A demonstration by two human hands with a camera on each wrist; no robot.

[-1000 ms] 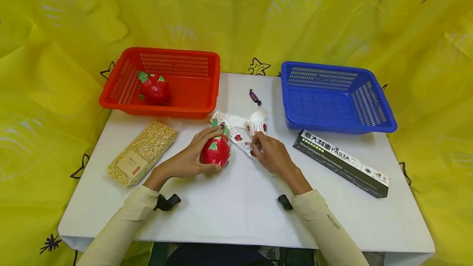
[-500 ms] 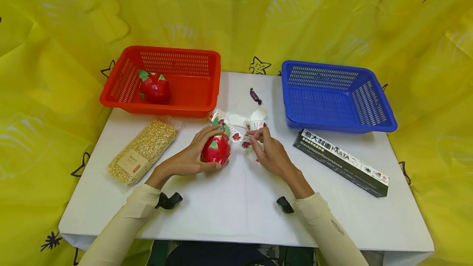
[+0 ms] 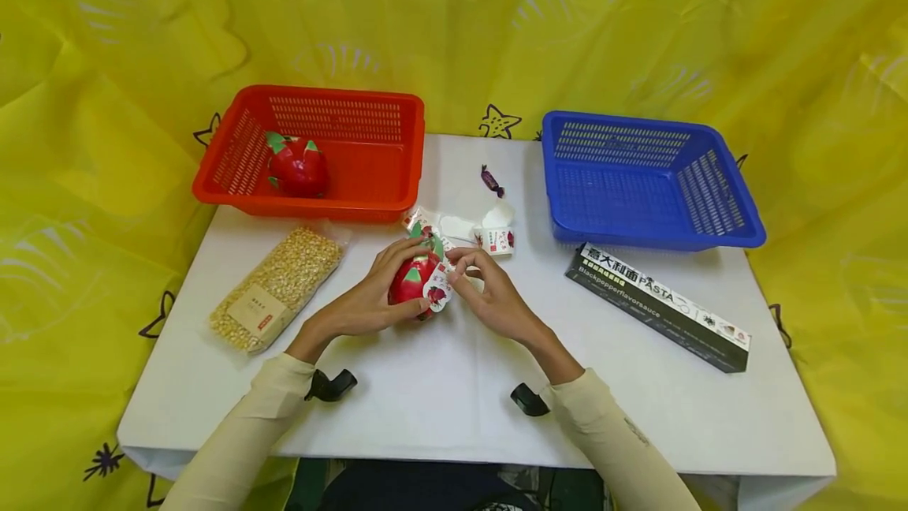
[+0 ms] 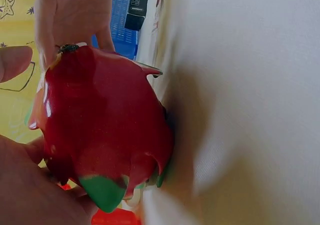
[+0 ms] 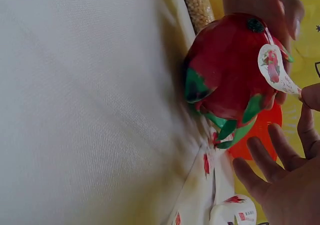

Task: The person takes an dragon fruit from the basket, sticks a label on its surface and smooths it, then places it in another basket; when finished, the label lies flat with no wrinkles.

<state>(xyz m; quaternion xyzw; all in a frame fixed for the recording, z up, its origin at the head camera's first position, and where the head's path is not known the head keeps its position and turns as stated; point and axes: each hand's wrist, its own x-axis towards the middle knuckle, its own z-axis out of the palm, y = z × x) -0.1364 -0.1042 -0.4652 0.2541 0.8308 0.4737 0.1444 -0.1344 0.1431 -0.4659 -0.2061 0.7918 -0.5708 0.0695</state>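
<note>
On the table's middle, my left hand [image 3: 369,296] holds a red dragon fruit [image 3: 407,284] with green scale tips, thumb at the near side and fingers over the far side. Between right thumb and forefinger, my right hand [image 3: 498,300] pinches a white label sticker [image 3: 437,289] printed with a dragon fruit. The sticker [image 5: 273,65] covers part of the fruit's side in the right wrist view; whether it fully touches the skin I cannot tell. Behind the fruit lies a strip of similar stickers [image 3: 418,218], partly hidden, running to a curled sticker roll [image 3: 498,240].
A red basket [image 3: 386,214] with another dragon fruit [image 3: 301,169] stands back left. A blue basket [image 3: 656,236] stands back right. A bag of corn kernels [image 3: 284,282] lies left, a pasta box [image 3: 660,307] right. A wrapped candy [image 3: 492,180] lies at the back.
My right hand has peeled a sticker off the strip and moved left with it to the dragon fruit. The left hand keeps its hold in nearly the same place.
</note>
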